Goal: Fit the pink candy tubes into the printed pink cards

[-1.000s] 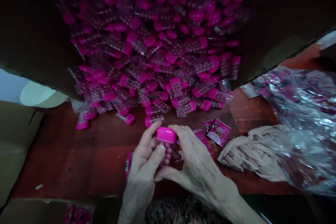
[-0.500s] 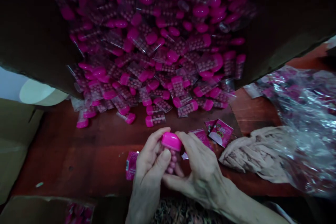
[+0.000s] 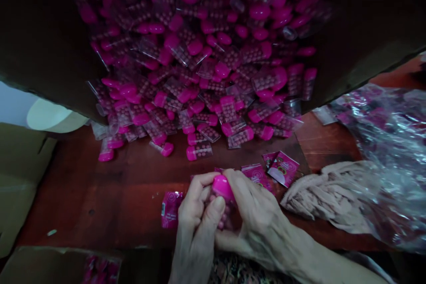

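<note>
The left hand (image 3: 195,224) and right hand (image 3: 256,217) closed snugly around a clear plastic tube of pink beads with a glossy pink cap (image 3: 222,187), steadying it between them above a red-brown wooden table (image 3: 83,199).

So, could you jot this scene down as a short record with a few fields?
Left hand: fingers and thumb around a pink-capped plastic tube of pink balls
Right hand: holds the same tube, fingers beside its pink cap
Nearby: flat pink sachets on a wooden table
Pile: many similar wrapped tubes ahead
Right side: a transparent plastic bag, crumpled beige fabric
</note>
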{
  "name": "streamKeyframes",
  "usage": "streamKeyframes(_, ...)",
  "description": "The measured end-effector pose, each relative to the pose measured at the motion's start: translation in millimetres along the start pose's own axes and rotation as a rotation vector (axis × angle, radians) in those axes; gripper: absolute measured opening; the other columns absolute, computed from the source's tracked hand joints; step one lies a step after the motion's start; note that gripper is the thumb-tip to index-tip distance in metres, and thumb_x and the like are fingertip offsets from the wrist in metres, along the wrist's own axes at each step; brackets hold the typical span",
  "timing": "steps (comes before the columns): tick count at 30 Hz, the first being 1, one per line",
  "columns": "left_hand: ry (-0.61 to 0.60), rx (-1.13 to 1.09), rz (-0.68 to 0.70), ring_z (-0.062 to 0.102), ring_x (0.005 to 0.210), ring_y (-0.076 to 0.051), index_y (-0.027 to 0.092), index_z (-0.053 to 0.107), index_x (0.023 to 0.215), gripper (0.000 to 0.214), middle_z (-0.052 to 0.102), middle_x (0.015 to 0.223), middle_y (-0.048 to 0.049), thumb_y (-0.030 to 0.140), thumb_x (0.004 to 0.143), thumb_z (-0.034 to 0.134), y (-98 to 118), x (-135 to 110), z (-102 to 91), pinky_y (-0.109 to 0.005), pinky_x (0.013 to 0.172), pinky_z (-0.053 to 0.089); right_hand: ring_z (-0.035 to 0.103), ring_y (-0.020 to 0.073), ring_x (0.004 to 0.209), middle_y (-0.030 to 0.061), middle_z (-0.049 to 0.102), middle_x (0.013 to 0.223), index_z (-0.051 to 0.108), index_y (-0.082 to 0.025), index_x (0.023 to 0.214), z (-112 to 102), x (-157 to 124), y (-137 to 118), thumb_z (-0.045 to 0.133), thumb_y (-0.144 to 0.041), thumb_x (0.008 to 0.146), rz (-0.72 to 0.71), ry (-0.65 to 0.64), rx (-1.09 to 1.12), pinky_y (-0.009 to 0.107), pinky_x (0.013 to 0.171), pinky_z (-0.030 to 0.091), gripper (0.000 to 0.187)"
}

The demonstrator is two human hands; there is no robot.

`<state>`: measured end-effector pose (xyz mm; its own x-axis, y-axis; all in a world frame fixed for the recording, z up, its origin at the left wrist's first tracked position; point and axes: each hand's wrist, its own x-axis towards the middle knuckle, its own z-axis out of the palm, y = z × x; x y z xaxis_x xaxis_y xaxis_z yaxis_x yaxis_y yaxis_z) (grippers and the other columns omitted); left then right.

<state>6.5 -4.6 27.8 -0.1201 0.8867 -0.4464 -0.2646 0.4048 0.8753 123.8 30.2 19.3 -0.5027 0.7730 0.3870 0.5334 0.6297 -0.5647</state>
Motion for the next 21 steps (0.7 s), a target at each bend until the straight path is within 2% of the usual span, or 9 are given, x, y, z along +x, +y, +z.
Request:
streamKeyframes(3,-0.025,0.055,-0.009,0.043,0.05,-0.009,0.02,0.057,0.103,0.029,0.056,0.063,0.0004,0.036,0.079,0.058,1.3,-3.6,0.4,-0.021,0.049,0.037,0.062,0.0239,0.066,0.0097,0.059,0.072,0.042,-0.011,0.102,-1.9,1.9,0.3,0.051,-0.024,0.073,-0.051,0.029,-0.041,0.032,0.054,0.053,0.034)
streamKeyframes(7,-0.01,-0.034,-0.044,0.045,0.052,-0.009,0.02,0.058,0.1,0.025,0.055,0.065,0.0013,0.032,0.078,0.059,1.7,-2.4,3.1,-0.02,0.049,0.036,0.058,0.0205,0.054,0.0053,0.056,0.067,0.044,-0.015,0.098,8.3,-3.8,0.0,0.052,-0.025,0.073,0.044,0.045,0.052,0.029,0.043,0.047,0.028)
streamKeyframes(9,-0.004,-0.109,-0.044,0.047,0.054,-0.009,0.021,0.057,0.102,0.025,0.058,0.071,0.0002,0.029,0.078,0.059,2.0,0.0,5.3,-0.02,0.05,0.038,0.058,0.0183,0.054,0.0031,0.057,0.069,0.042,-0.016,0.109,16.2,-8.7,-1.0,0.054,-0.022,0.07,0.151,0.052,0.223,0.027,0.044,0.048,0.041)
streamKeyframes(12,-0.026,-0.247,-0.038,0.051,0.054,-0.008,0.021,0.057,0.102,0.023,0.062,0.079,-0.0014,0.026,0.079,0.058,2.6,5.2,7.3,-0.021,0.053,0.041,0.057,0.013,0.048,-0.002,0.058,0.066,0.023,-0.014,0.132,23.3,-12.4,-2.1,0.056,-0.018,0.071,0.282,0.052,0.453,0.022,0.043,0.048,0.069)
streamKeyframes(14,-0.057,-0.31,-0.062,0.053,0.053,-0.009,0.021,0.057,0.101,0.022,0.062,0.075,-0.0014,0.027,0.081,0.057,2.9,8.6,6.3,-0.021,0.053,0.043,0.06,0.0123,0.054,-0.0019,0.061,0.072,0.021,-0.017,0.134,22.9,-10.6,-1.5,0.058,-0.016,0.07,0.315,0.04,0.502,0.02,0.049,0.052,0.074)
streamKeyframes(18,-0.078,-0.361,-0.117,0.055,0.054,-0.01,0.02,0.056,0.107,0.026,0.061,0.067,-0.0011,0.028,0.082,0.055,2.8,12.1,1.4,-0.02,0.051,0.043,0.063,0.0164,0.083,0.0037,0.061,0.103,0.035,-0.023,0.127,16.8,-4.2,0.0,0.069,-0.013,0.062,0.303,-0.001,0.491,0.025,0.073,0.054,0.074)
streamKeyframes(21,-0.044,-0.384,-0.107,0.055,0.057,-0.009,0.02,0.059,0.104,0.023,0.06,0.068,-0.0009,0.025,0.082,0.055,0.9,10.8,0.9,-0.018,0.053,0.043,0.062,0.0155,0.075,0.0025,0.062,0.092,0.038,-0.021,0.123,16.2,-4.0,-1.6,0.068,-0.015,0.065,0.233,0.062,0.388,0.023,0.067,0.054,0.065)
